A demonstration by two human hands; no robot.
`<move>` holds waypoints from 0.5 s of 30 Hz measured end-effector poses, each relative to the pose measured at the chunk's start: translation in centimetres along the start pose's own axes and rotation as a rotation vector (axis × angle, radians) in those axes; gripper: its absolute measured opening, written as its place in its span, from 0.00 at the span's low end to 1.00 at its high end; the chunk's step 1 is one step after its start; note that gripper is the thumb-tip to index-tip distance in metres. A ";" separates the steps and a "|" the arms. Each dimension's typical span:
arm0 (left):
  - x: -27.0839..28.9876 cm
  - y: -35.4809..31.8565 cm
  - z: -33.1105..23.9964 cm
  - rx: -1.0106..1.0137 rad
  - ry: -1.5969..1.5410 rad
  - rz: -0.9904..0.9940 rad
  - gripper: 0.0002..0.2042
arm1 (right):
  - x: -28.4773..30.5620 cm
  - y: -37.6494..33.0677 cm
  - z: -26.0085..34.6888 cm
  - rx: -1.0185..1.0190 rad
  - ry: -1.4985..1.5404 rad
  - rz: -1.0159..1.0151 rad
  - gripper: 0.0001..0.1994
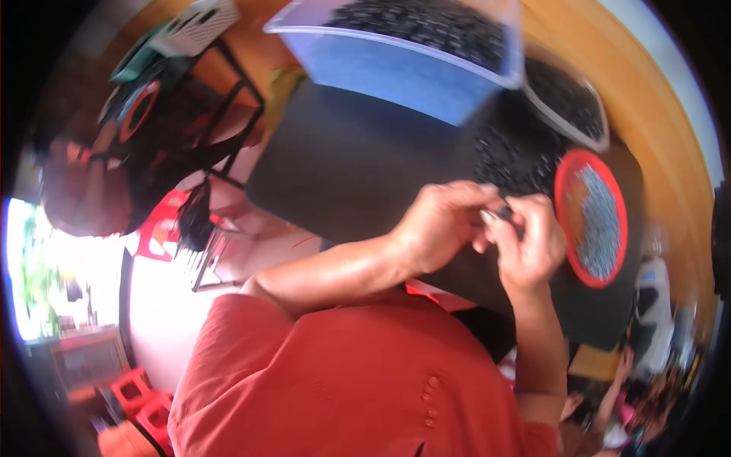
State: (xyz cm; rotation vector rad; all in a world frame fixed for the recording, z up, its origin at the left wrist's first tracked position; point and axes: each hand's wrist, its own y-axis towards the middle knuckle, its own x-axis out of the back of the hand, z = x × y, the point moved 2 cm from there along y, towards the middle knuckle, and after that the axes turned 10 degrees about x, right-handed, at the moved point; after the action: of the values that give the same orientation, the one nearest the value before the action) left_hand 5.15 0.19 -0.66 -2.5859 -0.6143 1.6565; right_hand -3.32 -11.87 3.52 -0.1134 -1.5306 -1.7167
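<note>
1. A small dark part (504,211) sat right between the two hands, above the black mat (358,164), pinched at the fingertips. It was too small and blurred to say what kind of piece it was.
2. The left hand (442,225) came in from the lower left, knuckles up, its grip narrow, thumb and forefinger closed on the small dark part.
3. The right hand (533,240) met it from the right, fingers curled in tight, fingertips touching the same part, so both hands were pressed together over it.
4. Just beyond the hands, a loose heap of small black pieces (512,160) lay spread on the mat.
5. To the right of the right hand stood a round red-rimmed dish (565,221), full of small grey metal bits, near the hand but not touching it.
6. Farther back, a clear plastic tub (411,72) with a bluish wall held a big load of black pieces, and beside it to the right a second clear tray (601,137) held more of the same.
7. The mat covered a wooden counter (662,122), whose orange edge curved around the far right.
8. Nearest the camera, the person's red shirt (343,381) filled the lower frame.
</note>
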 end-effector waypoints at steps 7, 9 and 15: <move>-0.4 0.4 0.9 -0.025 0.015 -0.036 0.09 | 0.6 -0.6 0.8 -0.059 -0.042 0.001 0.08; -0.2 0.4 1.0 -0.033 0.023 -0.042 0.09 | 0.4 -0.7 0.7 -0.032 -0.048 -0.016 0.08; -0.1 0.7 1.3 -0.137 0.096 -0.066 0.10 | 0.8 -0.6 0.9 0.000 -0.030 0.018 0.09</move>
State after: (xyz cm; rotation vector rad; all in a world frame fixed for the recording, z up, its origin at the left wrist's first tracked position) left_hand 4.19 -0.75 -1.26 -2.6865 -0.8248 1.5122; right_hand -4.60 -11.58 3.74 -0.1529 -1.5470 -1.7078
